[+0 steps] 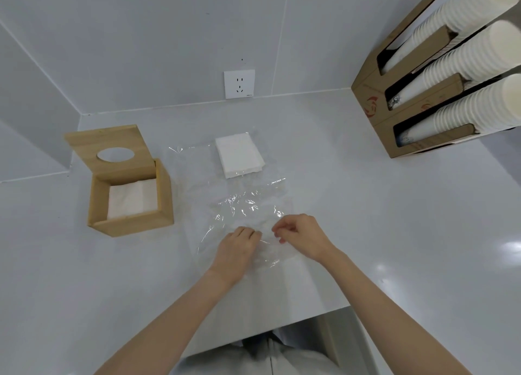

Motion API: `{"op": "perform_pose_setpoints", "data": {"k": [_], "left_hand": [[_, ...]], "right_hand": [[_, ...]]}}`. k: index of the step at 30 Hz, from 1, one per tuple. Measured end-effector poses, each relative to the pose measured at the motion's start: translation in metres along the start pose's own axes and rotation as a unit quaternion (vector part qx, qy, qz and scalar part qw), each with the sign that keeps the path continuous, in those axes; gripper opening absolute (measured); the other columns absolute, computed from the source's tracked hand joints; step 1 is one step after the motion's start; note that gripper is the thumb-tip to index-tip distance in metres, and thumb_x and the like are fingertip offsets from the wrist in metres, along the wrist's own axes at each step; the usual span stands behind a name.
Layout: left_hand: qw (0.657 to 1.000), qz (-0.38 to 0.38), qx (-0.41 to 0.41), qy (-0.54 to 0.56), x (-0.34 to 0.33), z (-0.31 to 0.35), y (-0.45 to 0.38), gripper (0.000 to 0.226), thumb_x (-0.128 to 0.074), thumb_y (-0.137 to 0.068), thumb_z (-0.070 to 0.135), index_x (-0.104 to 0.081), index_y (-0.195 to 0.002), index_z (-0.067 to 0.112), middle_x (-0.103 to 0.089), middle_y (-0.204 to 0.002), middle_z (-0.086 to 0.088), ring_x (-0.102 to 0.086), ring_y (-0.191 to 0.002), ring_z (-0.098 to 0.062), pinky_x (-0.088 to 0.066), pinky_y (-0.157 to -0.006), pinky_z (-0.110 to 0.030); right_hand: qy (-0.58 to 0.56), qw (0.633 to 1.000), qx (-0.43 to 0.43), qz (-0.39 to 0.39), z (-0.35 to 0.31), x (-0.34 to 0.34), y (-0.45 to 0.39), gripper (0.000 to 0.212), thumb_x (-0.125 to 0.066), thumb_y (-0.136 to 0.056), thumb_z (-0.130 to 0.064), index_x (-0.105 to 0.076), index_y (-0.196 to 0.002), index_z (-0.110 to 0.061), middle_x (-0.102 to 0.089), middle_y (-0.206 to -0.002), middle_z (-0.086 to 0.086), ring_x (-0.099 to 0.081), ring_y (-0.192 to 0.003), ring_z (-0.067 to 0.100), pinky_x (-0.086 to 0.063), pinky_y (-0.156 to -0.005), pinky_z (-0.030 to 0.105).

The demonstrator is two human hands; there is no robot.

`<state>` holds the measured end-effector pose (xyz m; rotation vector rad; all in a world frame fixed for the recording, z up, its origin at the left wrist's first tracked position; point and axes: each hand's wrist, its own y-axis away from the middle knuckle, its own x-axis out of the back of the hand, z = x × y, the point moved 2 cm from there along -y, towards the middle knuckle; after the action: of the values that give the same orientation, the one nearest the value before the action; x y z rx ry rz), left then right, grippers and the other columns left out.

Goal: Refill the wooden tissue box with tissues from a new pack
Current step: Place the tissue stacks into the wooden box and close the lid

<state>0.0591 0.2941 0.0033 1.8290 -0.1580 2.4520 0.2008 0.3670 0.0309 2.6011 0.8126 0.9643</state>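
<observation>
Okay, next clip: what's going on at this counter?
A person is refilling a wooden tissue box. Its lid is tipped open and white tissues already sit inside. Both hands, left hand and right hand, are pinching the near end of the clear plastic wrapper lying flat on the counter. A small stack of tissues remains at the wrapper's far end.

Box [132, 202]: left on the surface [394, 219], tissues [131, 198] inside it
Wrapper [242, 214]: right of the box, mid-surface
Tissue stack [239, 154]: on the wrapper's far end
Cup holder [439, 75]: far right
Socket [239, 84]: wall behind
</observation>
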Motion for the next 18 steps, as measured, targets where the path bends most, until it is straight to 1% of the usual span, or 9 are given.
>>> {"op": "perform_pose_setpoints", "data": {"k": [2, 4, 7, 9, 10, 12, 14, 16, 18], "left_hand": [[0.996, -0.001, 0.064, 0.056, 0.006, -0.003, -0.007, 0.029, -0.073, -0.063, 0.004, -0.068, -0.091, 0.006, -0.070, -0.078, -0.008, -0.068, -0.072, -0.025, -0.051, -0.053, -0.027], [0.985, 0.011, 0.138, 0.103, 0.014, -0.006, -0.016, 0.021, -0.054, -0.084, 0.010, -0.064, -0.103, 0.009, -0.070, -0.091, -0.009, -0.065, -0.082, -0.029, -0.047, -0.064, -0.033], [0.976, 0.062, 0.165, 0.130, 0.031, -0.005, -0.027, 0.016, -0.052, -0.088, 0.014, -0.066, -0.096, 0.010, -0.071, -0.089, -0.008, -0.065, -0.079, -0.029, -0.049, -0.067, -0.037], [0.972, 0.097, 0.144, 0.156, 0.044, -0.001, -0.030, 0.009, -0.060, -0.083, 0.011, -0.068, -0.086, 0.010, -0.072, -0.079, -0.007, -0.066, -0.071, -0.029, -0.052, -0.060, -0.038], [0.972, 0.110, 0.128, 0.162, 0.049, 0.003, -0.029, 0.005, -0.065, -0.079, 0.009, -0.069, -0.080, 0.010, -0.072, -0.072, -0.006, -0.066, -0.065, -0.027, -0.052, -0.054, -0.037], [0.973, 0.139, 0.097, 0.155, 0.060, 0.010, -0.027, 0.007, -0.073, -0.071, 0.008, -0.069, -0.070, 0.013, -0.070, -0.064, -0.002, -0.066, -0.059, -0.021, -0.051, -0.046, -0.029], [0.974, 0.175, 0.060, 0.129, 0.070, 0.015, -0.029, 0.003, -0.071, -0.066, 0.013, -0.069, -0.066, 0.015, -0.069, -0.062, 0.002, -0.066, -0.057, -0.016, -0.050, -0.043, -0.022], [0.972, 0.194, 0.033, 0.125, 0.078, 0.017, -0.032, 0.005, -0.064, -0.067, 0.014, -0.069, -0.065, 0.014, -0.069, -0.064, 0.001, -0.065, -0.059, -0.017, -0.052, -0.045, -0.023], [0.969, 0.204, 0.012, 0.138, 0.083, 0.018, -0.035, 0.007, -0.063, -0.069, 0.011, -0.069, -0.066, 0.011, -0.070, -0.066, -0.001, -0.065, -0.062, -0.019, -0.053, -0.049, -0.026]], "right_hand": [[0.000, 0.999, -0.010, -0.038, 0.000, -0.002, 0.001, 0.017, -0.056, -0.078, -0.006, -0.072, -0.082, -0.012, -0.073, -0.083, 0.014, -0.068, -0.068, 0.018, -0.053, -0.070, 0.031], [0.013, 0.997, -0.014, -0.075, 0.000, -0.004, 0.004, 0.017, -0.058, -0.078, -0.008, -0.074, -0.084, -0.013, -0.074, -0.083, 0.010, -0.068, -0.071, 0.016, -0.050, -0.065, 0.020], [0.059, 0.994, -0.004, -0.092, -0.003, -0.010, 0.004, 0.025, -0.053, -0.087, -0.012, -0.070, -0.105, -0.014, -0.070, -0.111, 0.003, -0.063, -0.097, 0.012, -0.044, -0.076, 0.008], [0.074, 0.995, 0.007, -0.073, -0.007, -0.015, -0.001, 0.035, -0.044, -0.091, -0.010, -0.060, -0.122, -0.013, -0.061, -0.127, 0.003, -0.058, -0.109, 0.015, -0.039, -0.086, 0.012], [0.080, 0.995, 0.018, -0.058, -0.009, -0.018, -0.003, 0.038, -0.040, -0.091, -0.008, -0.057, -0.125, -0.014, -0.061, -0.127, 0.005, -0.058, -0.106, 0.017, -0.040, -0.087, 0.016], [0.111, 0.991, 0.071, -0.017, -0.014, -0.023, -0.011, 0.036, -0.038, -0.091, -0.005, -0.059, -0.119, -0.015, -0.066, -0.113, 0.009, -0.059, -0.095, 0.019, -0.044, -0.084, 0.024], [0.132, 0.985, 0.111, 0.022, -0.024, -0.026, -0.021, 0.026, -0.038, -0.093, -0.002, -0.058, -0.106, -0.011, -0.064, -0.099, 0.006, -0.057, -0.092, 0.016, -0.044, -0.084, 0.025], [0.054, 0.993, 0.093, 0.050, -0.034, -0.030, -0.036, 0.018, -0.039, -0.096, -0.010, -0.052, -0.087, -0.016, -0.062, -0.070, -0.005, -0.058, -0.071, 0.006, -0.041, -0.072, 0.021], [-0.005, 0.996, 0.071, 0.054, -0.040, -0.028, -0.044, 0.026, -0.039, -0.098, -0.019, -0.044, -0.072, -0.022, -0.053, -0.047, -0.017, -0.052, -0.045, -0.003, -0.040, -0.060, 0.017]]}}
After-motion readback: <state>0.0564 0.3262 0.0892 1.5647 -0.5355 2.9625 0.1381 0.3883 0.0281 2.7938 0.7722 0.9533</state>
